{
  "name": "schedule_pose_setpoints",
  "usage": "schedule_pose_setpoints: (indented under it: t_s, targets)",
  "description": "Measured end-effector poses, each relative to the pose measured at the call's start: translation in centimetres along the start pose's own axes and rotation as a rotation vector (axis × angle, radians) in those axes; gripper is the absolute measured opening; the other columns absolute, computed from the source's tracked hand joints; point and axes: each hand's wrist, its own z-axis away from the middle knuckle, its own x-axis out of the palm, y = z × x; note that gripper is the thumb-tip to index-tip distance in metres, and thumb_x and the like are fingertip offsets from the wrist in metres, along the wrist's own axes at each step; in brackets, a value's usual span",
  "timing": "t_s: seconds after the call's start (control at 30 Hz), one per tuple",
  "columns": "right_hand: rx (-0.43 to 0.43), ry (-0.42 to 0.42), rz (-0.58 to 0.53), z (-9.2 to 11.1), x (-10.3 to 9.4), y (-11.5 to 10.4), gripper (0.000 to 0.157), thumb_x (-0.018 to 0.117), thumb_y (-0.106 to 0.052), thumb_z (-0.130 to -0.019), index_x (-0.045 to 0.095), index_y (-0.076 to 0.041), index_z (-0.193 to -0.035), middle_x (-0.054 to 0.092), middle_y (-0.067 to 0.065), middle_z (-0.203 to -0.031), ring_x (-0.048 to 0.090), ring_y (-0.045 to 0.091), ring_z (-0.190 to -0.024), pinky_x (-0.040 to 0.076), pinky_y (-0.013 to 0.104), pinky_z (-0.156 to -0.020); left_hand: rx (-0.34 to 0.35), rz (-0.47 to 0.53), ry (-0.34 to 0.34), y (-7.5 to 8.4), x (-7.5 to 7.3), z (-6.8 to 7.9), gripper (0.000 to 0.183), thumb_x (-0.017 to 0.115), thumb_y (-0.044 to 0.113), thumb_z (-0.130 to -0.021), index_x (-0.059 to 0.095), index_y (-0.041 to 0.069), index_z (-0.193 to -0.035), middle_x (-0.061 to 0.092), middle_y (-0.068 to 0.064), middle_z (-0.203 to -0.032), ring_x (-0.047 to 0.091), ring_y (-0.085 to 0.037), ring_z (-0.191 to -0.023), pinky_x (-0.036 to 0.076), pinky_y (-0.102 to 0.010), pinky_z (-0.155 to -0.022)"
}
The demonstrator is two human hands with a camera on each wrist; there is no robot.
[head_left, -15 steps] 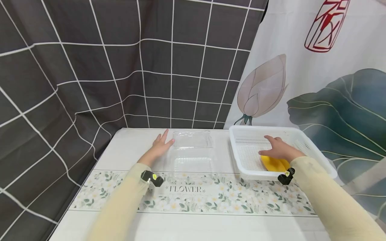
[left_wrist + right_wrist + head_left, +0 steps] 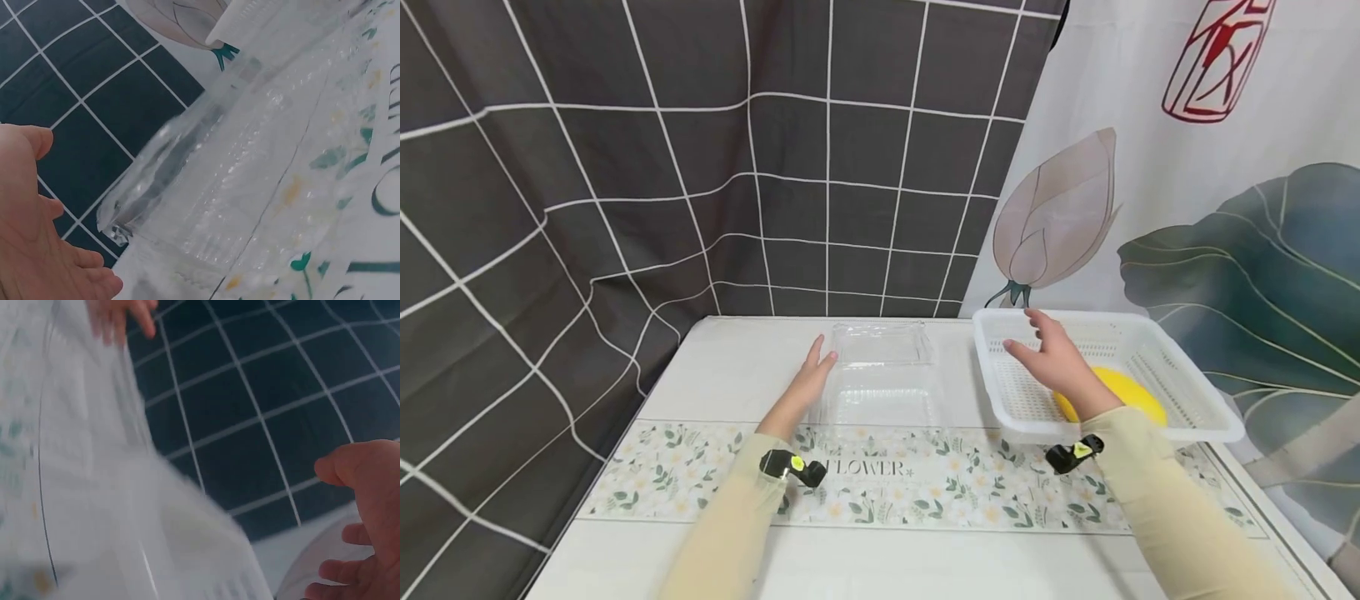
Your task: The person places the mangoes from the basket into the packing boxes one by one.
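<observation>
A clear plastic clamshell box [image 2: 883, 407] lies on the table with its hinged lid [image 2: 882, 344] laid back toward the wall. My left hand [image 2: 805, 385] is at the box's left side, fingers extended and holding nothing. In the left wrist view, a gap separates that hand [image 2: 53, 231] from the see-through box [image 2: 206, 206]. Over the left part of a white perforated basket [image 2: 1000, 387] hovers my right hand [image 2: 1060, 367], thumb and fingers apart, with nothing in it. A smooth, rounded yellow thing [image 2: 1131, 393] lies in the basket, partly hidden by the right hand and forearm.
The white table [image 2: 925, 558] bears a floral printed band [image 2: 992, 492] across its middle. A dark gridded curtain [image 2: 790, 200] hangs behind and to the left. A white curtain with a lotus print [image 2: 1052, 225] hangs behind the basket.
My right hand has shifted left and away from the yellow thing, which now shows more fully. My left hand has moved slightly toward me and to the right.
</observation>
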Motion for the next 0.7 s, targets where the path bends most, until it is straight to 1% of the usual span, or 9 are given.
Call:
schedule_pose_setpoints:
  t_s: [0.1,0.2,0.27,0.37,0.43,0.57,0.63,0.7]
  targets:
    - [-0.038,0.037,-0.084,0.2,1.5,-1.7,0.074,0.053,-0.04,-0.091,0.018,-0.003,-0.145,0.026,0.028,-0.141,0.03,0.045,-0.125,0.031,0.057,-0.099,-0.002,0.035,0.007,0.1,0.2,0.5,0.063,0.027,0.054,-0.094,0.0,0.034,-0.147,0.005,-0.004,-0.154,0.005,-0.028,-0.139,0.006,-0.06,-0.105]
    - [-0.058,0.049,-0.154,0.5,3.1,-2.8,0.069,0.054,-0.034,-0.092,0.021,-0.002,-0.144,0.025,0.026,-0.142,0.031,0.044,-0.126,0.032,0.055,-0.1,0.002,0.061,0.012,0.1,0.4,0.9,0.064,0.027,0.052,-0.094,0.001,0.03,-0.148,0.007,-0.008,-0.153,0.007,-0.029,-0.138,0.007,-0.059,-0.106]
    - [-0.06,0.053,-0.211,0.9,4.1,-3.5,0.067,0.055,-0.03,-0.092,0.023,-0.002,-0.143,0.025,0.025,-0.143,0.031,0.042,-0.126,0.032,0.053,-0.101,0.005,0.086,0.016,0.0,0.6,1.2,0.063,0.028,0.05,-0.095,0.002,0.029,-0.148,0.008,-0.009,-0.153,0.008,-0.029,-0.138,0.008,-0.058,-0.106]
    - [-0.054,0.079,-0.288,1.5,5.8,-4.3,0.063,0.056,-0.025,-0.092,0.026,-0.002,-0.142,0.027,0.022,-0.143,0.032,0.04,-0.127,0.033,0.049,-0.102,-0.001,0.119,0.026,-0.3,1.1,1.5,0.063,0.029,0.05,-0.095,0.004,0.031,-0.148,0.01,-0.007,-0.153,0.01,-0.026,-0.138,0.008,-0.056,-0.107]
    - [-0.061,0.112,-0.307,2.2,6.9,-4.9,0.061,0.056,-0.023,-0.092,0.027,-0.004,-0.142,0.028,0.02,-0.143,0.033,0.038,-0.127,0.034,0.046,-0.102,0.005,0.149,0.033,-0.5,1.4,1.8,0.062,0.03,0.05,-0.094,0.006,0.031,-0.148,0.011,-0.006,-0.153,0.01,-0.026,-0.138,0.009,-0.056,-0.107]
    - [-0.145,0.197,-0.281,3.6,8.9,-6.1,0.059,0.057,-0.018,-0.09,0.03,-0.005,-0.141,0.03,0.018,-0.141,0.032,0.035,-0.128,0.034,0.043,-0.103,0.029,0.199,0.05,-1.3,2.1,2.3,0.06,0.032,0.05,-0.094,0.009,0.033,-0.147,0.013,-0.003,-0.153,0.011,-0.023,-0.138,0.008,-0.053,-0.109]
    - [-0.177,0.218,-0.266,4.3,9.8,-6.6,0.061,0.058,-0.016,-0.089,0.029,-0.004,-0.141,0.029,0.018,-0.141,0.031,0.035,-0.128,0.034,0.044,-0.102,0.036,0.213,0.06,-1.6,2.4,2.6,0.059,0.034,0.05,-0.094,0.011,0.036,-0.147,0.013,-0.001,-0.153,0.012,-0.021,-0.138,0.008,-0.051,-0.109]
    - [-0.169,0.213,-0.253,4.8,10.8,-6.9,0.064,0.059,-0.018,-0.088,0.027,-0.005,-0.142,0.027,0.018,-0.143,0.029,0.034,-0.13,0.032,0.046,-0.103,0.043,0.223,0.07,-1.9,2.7,3.0,0.058,0.034,0.053,-0.093,0.012,0.04,-0.145,0.014,0.002,-0.152,0.012,-0.018,-0.138,0.007,-0.05,-0.11]
